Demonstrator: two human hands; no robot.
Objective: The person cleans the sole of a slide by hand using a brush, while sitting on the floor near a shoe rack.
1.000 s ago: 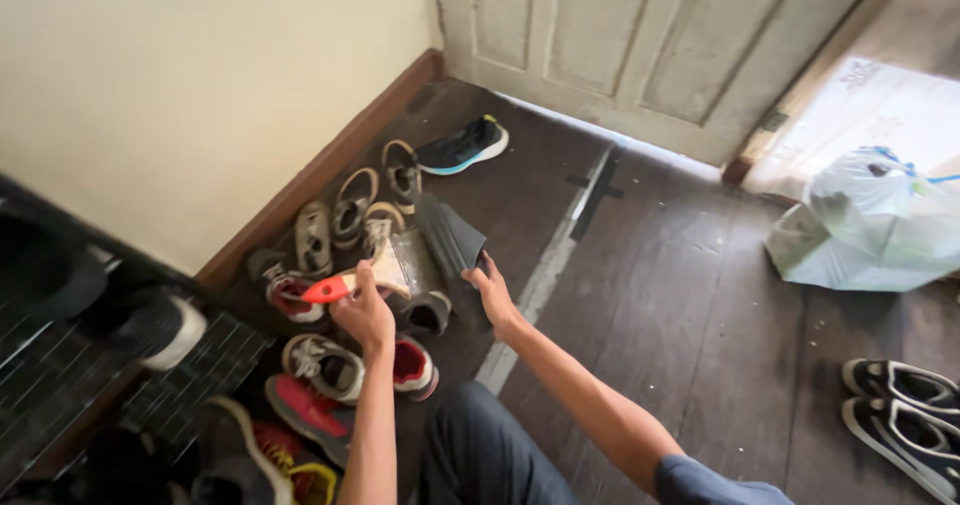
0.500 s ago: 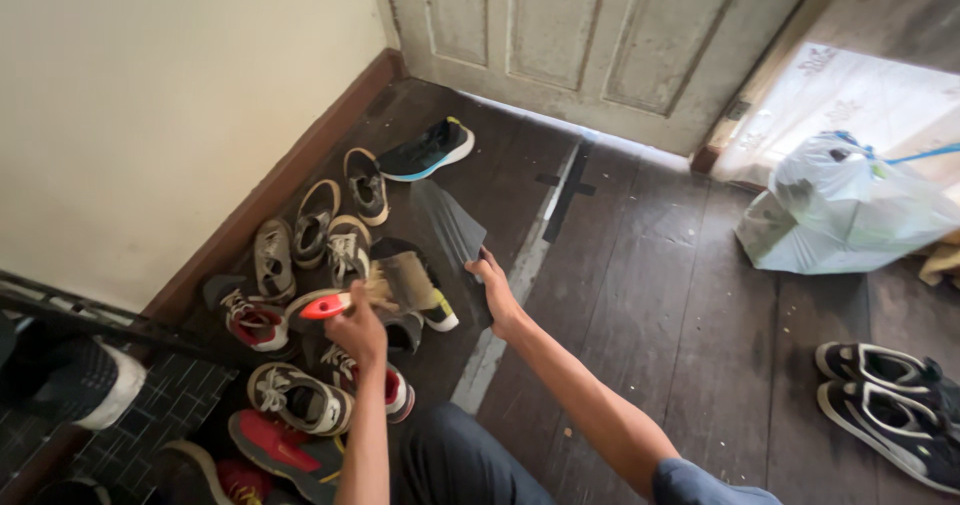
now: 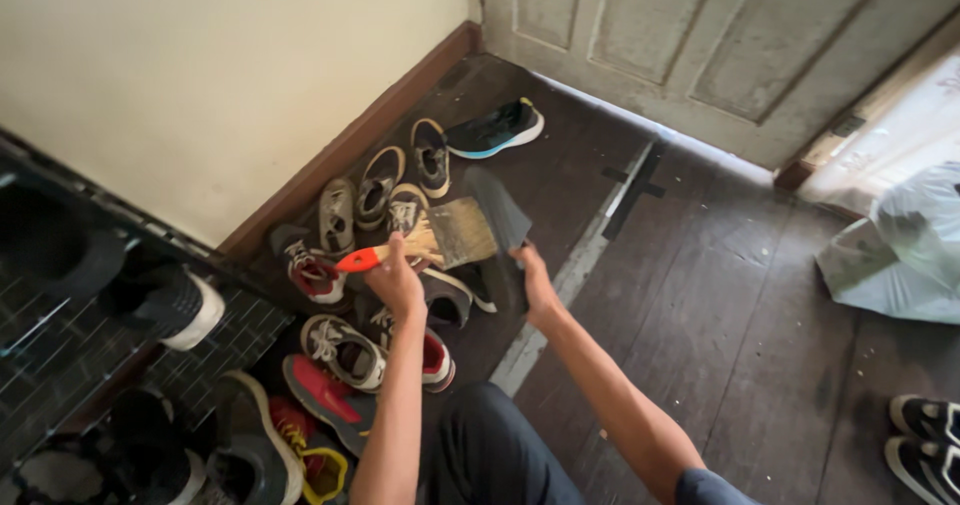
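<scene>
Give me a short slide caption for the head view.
Left hand holds a red-handled brush against a dark dustpan in the right hand, above scattered shoes.

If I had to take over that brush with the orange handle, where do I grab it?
Grip the brush by its narrow orange handle, coming from the near side as the left hand does. The handle tip pokes out left, clear of the hand; the wide bristle end points right toward the dark dustpan in the right hand.

- Brush [image 3: 425, 247]: orange-red handle, pale tan bristles.
- Dustpan [image 3: 500, 210]: dark grey.
- Sneaker [image 3: 497, 130] by the door: black with a light blue sole.
- Floor [image 3: 720, 315]: dark brown boards with 1 pale stripe.
- Wall [image 3: 200, 75]: cream.
- Door [image 3: 720, 35]: worn off-white.
- Plastic bag [image 3: 900, 255]: pale whitish-green.
</scene>
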